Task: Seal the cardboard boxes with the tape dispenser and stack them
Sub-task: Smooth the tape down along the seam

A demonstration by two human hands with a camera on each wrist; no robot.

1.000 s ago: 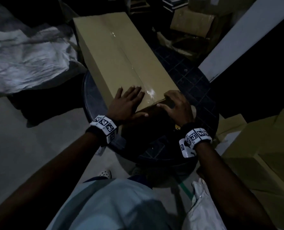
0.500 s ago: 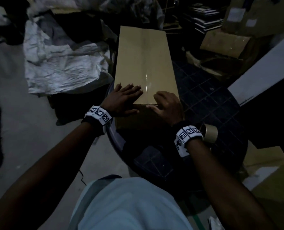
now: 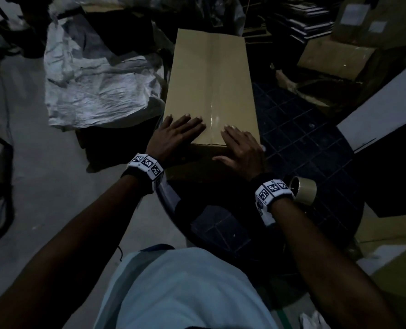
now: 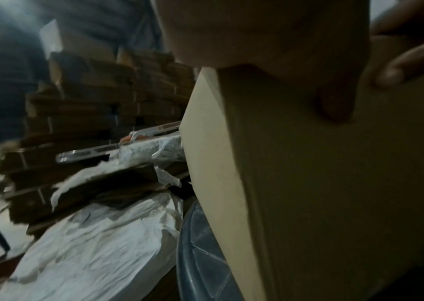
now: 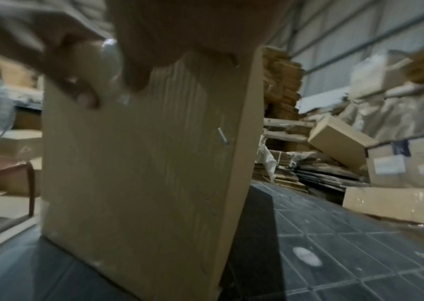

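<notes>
Round dark table [image 3: 316,148]: carries the rest; all positions given from it.
Cardboard box [image 3: 209,86]: long, lying across the table's left part, far end overhanging the rim; glossy tape runs along the top seam.
Left hand [image 3: 173,136], right hand [image 3: 241,148]: flat on the box's near end, either side of the tape, fingers straight and slightly spread, thumbs over the near edge.
Tape roll [image 3: 303,189]: on the table, just beside the right wrist.
Risk, as judged: uneven pressing could tip the overhanging box off the rim or wrinkle the tape.

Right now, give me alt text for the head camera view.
Both hands, left hand and right hand, press flat on the near end of a long taped cardboard box on a dark round table; a tape roll sits beside the right wrist.
</notes>
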